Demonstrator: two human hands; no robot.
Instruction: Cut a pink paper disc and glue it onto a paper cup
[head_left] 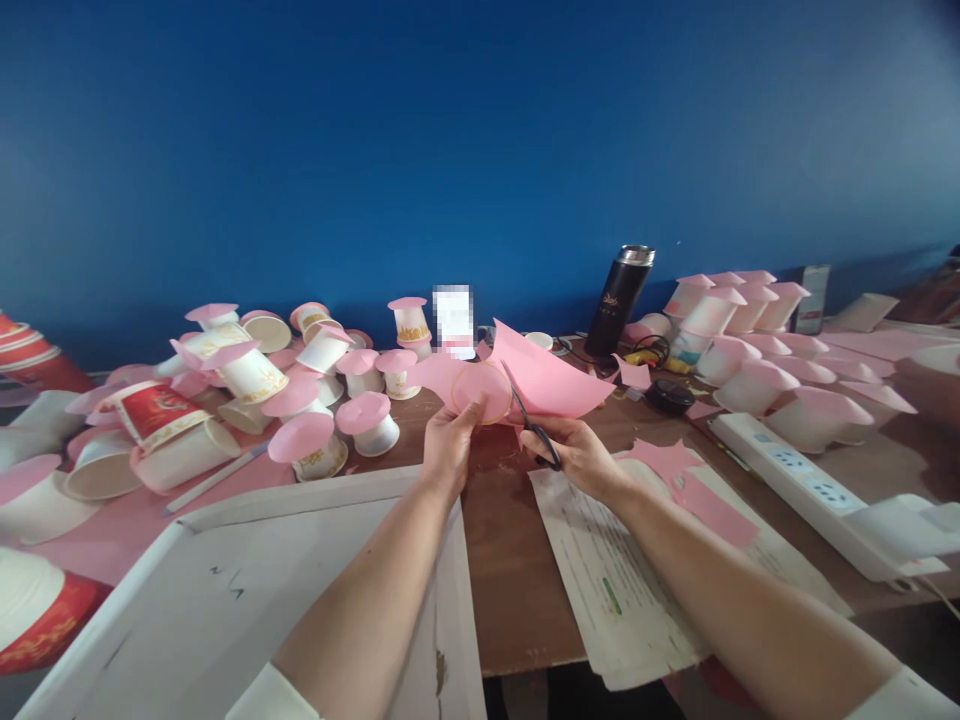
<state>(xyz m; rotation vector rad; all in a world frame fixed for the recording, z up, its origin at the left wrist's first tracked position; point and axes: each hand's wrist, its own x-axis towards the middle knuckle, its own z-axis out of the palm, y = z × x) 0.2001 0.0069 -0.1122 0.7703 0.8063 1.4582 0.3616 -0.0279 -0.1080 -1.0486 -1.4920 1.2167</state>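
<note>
A sheet of pink paper is held up in front of me, with a circle outlined on its left part. My left hand pinches the lower edge of that circle, thumb on the near face. In my right hand is a pair of black-handled scissors, its blades at the circle's right side, against the paper. The rest of the sheet spreads up and right beyond the blades. Just left of the paper stand small paper cups topped with pink discs, such as one cup.
Many paper cups crowd the left; more pink-topped cups stand right. A black flask leans near the blue wall. A power strip, pink scraps, printed sheets and a white board lie nearer.
</note>
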